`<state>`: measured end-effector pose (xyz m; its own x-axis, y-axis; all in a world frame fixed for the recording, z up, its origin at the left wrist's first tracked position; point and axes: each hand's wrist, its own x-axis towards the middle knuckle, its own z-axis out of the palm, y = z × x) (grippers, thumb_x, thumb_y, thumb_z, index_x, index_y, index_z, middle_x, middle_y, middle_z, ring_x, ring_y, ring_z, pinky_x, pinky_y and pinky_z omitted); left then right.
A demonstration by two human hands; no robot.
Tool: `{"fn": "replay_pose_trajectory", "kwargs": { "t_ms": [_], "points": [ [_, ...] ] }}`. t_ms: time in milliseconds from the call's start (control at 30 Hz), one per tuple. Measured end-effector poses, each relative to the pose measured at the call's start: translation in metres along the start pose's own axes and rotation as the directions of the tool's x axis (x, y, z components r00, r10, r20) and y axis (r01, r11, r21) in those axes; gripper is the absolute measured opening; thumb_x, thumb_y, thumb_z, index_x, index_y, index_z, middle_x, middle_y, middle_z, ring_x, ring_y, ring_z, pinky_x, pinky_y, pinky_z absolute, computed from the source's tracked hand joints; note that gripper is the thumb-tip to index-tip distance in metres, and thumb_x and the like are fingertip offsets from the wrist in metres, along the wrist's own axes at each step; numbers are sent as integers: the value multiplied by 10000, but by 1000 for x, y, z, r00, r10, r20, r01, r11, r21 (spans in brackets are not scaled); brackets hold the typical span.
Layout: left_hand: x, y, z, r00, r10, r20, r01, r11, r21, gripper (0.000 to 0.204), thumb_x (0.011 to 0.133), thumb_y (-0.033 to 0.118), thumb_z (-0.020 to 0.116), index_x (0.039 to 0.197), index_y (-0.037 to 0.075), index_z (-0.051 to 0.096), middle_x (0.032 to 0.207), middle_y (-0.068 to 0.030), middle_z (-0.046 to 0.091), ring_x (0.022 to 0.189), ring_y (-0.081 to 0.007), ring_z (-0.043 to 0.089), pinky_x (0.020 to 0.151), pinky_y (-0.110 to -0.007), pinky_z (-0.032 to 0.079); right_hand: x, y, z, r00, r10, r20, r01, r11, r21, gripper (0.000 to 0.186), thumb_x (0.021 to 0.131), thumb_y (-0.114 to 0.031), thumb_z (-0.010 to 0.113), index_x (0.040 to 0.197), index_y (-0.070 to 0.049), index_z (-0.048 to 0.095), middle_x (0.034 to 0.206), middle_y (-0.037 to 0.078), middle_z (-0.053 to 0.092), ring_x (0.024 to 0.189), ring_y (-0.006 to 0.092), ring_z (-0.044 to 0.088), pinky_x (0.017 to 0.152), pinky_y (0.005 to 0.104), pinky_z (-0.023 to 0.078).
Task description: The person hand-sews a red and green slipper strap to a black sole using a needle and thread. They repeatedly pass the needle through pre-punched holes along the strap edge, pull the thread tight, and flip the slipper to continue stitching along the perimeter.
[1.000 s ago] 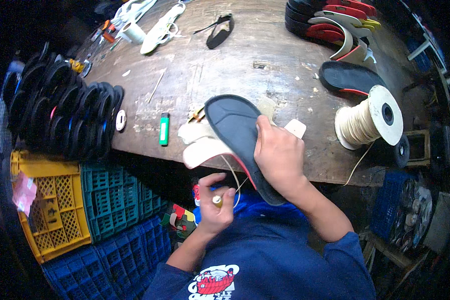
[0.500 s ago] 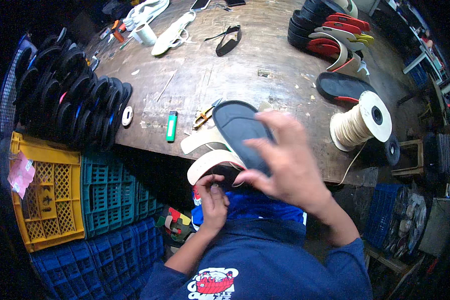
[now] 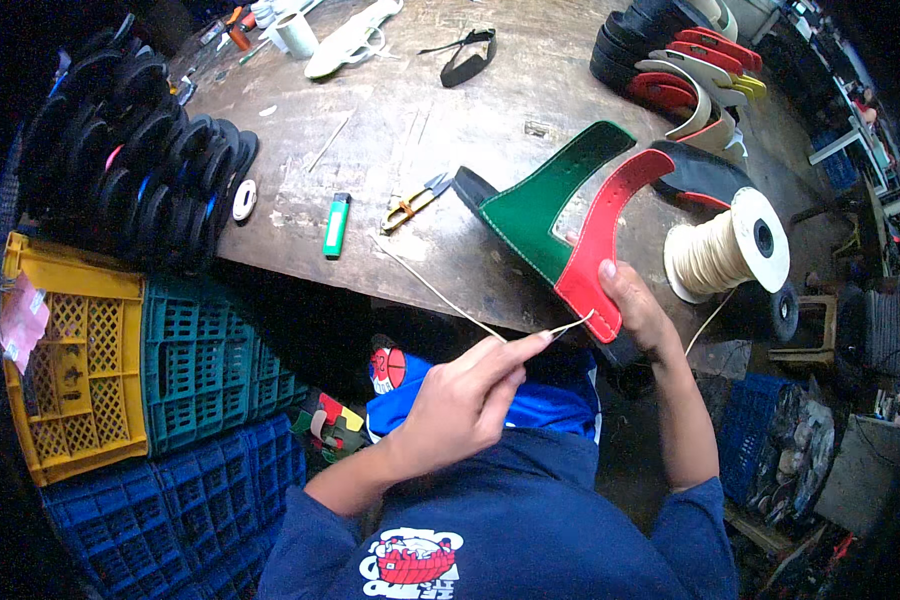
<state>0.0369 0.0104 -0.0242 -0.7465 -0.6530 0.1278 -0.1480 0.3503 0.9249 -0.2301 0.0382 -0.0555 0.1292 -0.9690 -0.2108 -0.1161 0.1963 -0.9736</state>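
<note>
A sandal with a green strap [image 3: 540,220] and a red strap [image 3: 602,230], both white-stitched, is turned with its straps up at the table's front edge. My right hand [image 3: 640,310] grips it near the lower end of the red strap, thumb on top. My left hand [image 3: 480,395] is closed on a thin cream cord [image 3: 435,287] running to that strap's stitched end; whether it also holds a tool is hidden. Yellow-handled snips [image 3: 406,210] and a green lighter [image 3: 336,225] lie left of the sandal. A spool of cream cord [image 3: 712,248] stands to its right.
Stacked black soles [image 3: 140,170] fill the table's left end, above yellow [image 3: 75,360], teal [image 3: 195,375] and blue [image 3: 170,510] crates. Red, white and black sandal parts [image 3: 685,75] are stacked at back right. A white shoe [image 3: 350,45] and black strap [image 3: 460,60] lie behind.
The sandal has been turned over from dark sole up to green and red straps up. My right hand has moved rightward to its lower end; my left hand has moved rightward with the cord.
</note>
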Motion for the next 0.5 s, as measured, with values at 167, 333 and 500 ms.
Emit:
{"fn": "replay_pose_trajectory", "kwargs": {
  "t_ms": [167,333,500],
  "points": [
    [27,10,2,999,33,27,-38,982,184,515,899,-49,606,1390,106,607,877,-161,627,728,-310,646,663,-396,528,0,8,-6,1000,-31,-3,31,997,-64,555,1111,-402,302,1133,18,664,1033,144,696,937,178,622,951,332,473],
    [34,11,2,998,-14,68,-8,952,306,539,892,-27,623,1393,172,619,853,-145,622,712,-322,653,646,-410,536,1,5,-6,998,-59,1,59,996,-70,543,1109,-389,316,1167,36,651,1069,148,700,1014,202,620,1081,355,395],
    [35,10,0,996,-35,84,5,941,338,581,869,-40,625,1399,199,625,811,-134,615,673,-314,644,618,-411,533,1,4,-2,998,-62,-8,62,997,39,533,1109,-379,325,1197,37,647,1110,146,699,1054,217,621,1137,378,335]
  ]
}}
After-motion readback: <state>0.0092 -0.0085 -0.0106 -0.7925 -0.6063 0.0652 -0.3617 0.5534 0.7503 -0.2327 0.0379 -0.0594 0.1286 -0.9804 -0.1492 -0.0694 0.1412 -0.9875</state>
